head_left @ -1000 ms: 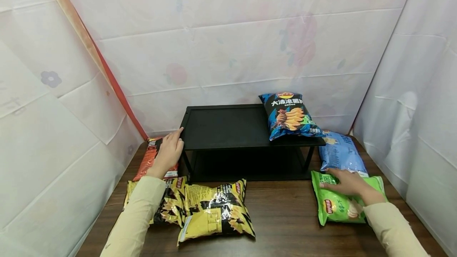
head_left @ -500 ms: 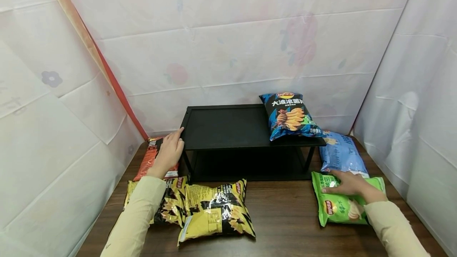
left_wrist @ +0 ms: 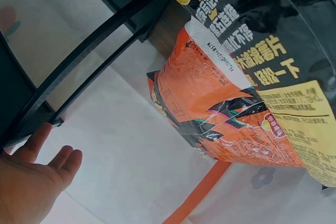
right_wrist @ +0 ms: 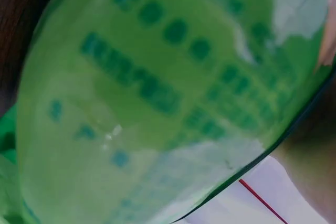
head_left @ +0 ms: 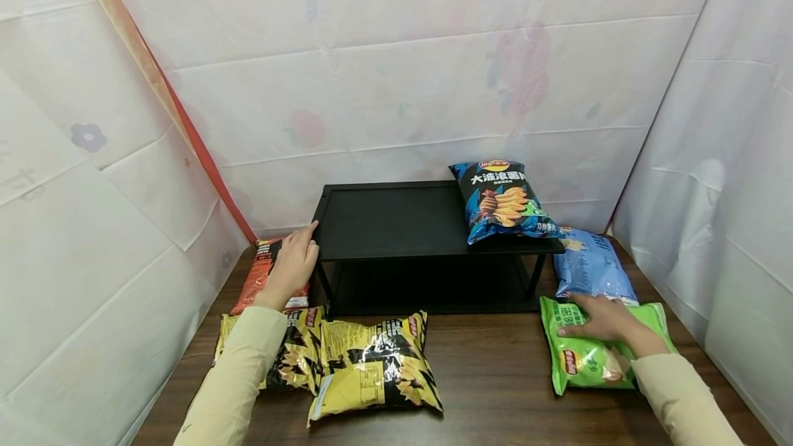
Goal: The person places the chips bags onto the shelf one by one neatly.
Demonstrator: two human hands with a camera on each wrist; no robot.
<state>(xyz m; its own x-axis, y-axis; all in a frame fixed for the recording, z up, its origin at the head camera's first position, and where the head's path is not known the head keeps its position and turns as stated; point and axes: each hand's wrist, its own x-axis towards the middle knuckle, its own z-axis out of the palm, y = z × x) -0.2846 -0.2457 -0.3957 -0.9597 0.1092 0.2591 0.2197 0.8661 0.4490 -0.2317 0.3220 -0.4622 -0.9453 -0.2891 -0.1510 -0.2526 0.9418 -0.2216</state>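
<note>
My left hand [head_left: 294, 260] lies at the left edge of the black two-tier shelf [head_left: 390, 219], fingertips by its upper board. In the left wrist view the fingers [left_wrist: 65, 163] look loosely extended, holding nothing. On the right, my right hand [head_left: 601, 317] grips a green bag of chips [head_left: 591, 363], thumb on its face and fingers at its far edge. That bag fills most of the right wrist view, and its far-side fingertips are hidden. A dark blue bag of chips [head_left: 504, 202] lies on the shelf's upper board, at the right end.
Two yellow-and-black chip bags lie on the brown table [head_left: 489, 363]: one near the middle [head_left: 378, 370], another [head_left: 297, 356] partly behind my left sleeve. A red-orange bag [head_left: 257, 277] sits left of the shelf. A light blue bag [head_left: 591, 267] lies behind the green one. White cloth walls [head_left: 396, 88] surround the table.
The green bag has shifted and tilted slightly under my right hand, whose thumb has moved a little right. My left hand, the shelf and the other bags stay as they were.
</note>
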